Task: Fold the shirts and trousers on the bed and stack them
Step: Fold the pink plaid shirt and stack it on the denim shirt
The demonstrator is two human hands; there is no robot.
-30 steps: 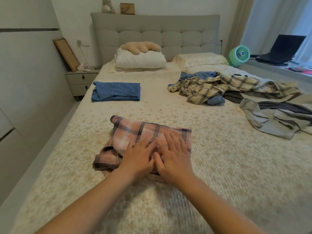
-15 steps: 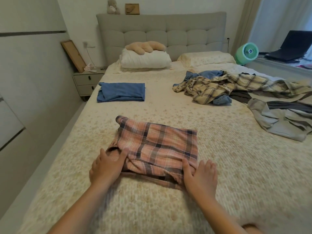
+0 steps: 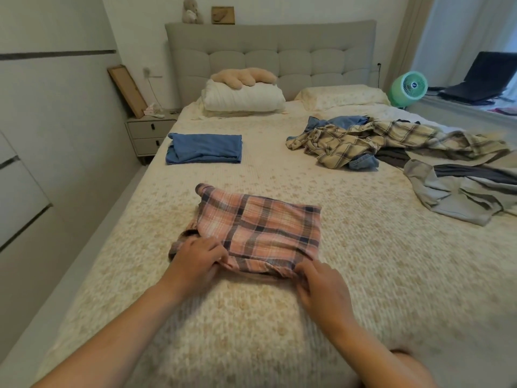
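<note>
A folded pink plaid shirt [image 3: 260,231] lies in the middle of the bed [image 3: 349,247]. My left hand [image 3: 195,257] grips its near left corner with curled fingers. At the near right corner, my right hand [image 3: 321,287] pinches the shirt's edge. A folded blue garment [image 3: 205,148] rests farther back on the left. On the right lies an unfolded heap: a beige plaid shirt [image 3: 372,141], blue denim [image 3: 363,162], dark cloth and grey trousers [image 3: 453,197].
Two pillows [image 3: 243,98] and a plush toy [image 3: 243,77] sit by the grey headboard. A nightstand [image 3: 148,133] stands left of the bed. A green fan [image 3: 409,86] and a laptop [image 3: 481,79] are on the right, by the window.
My hands left the top of the pink plaid shirt, slid to its near corners and now grip the near edge. The camera view shifted slightly.
</note>
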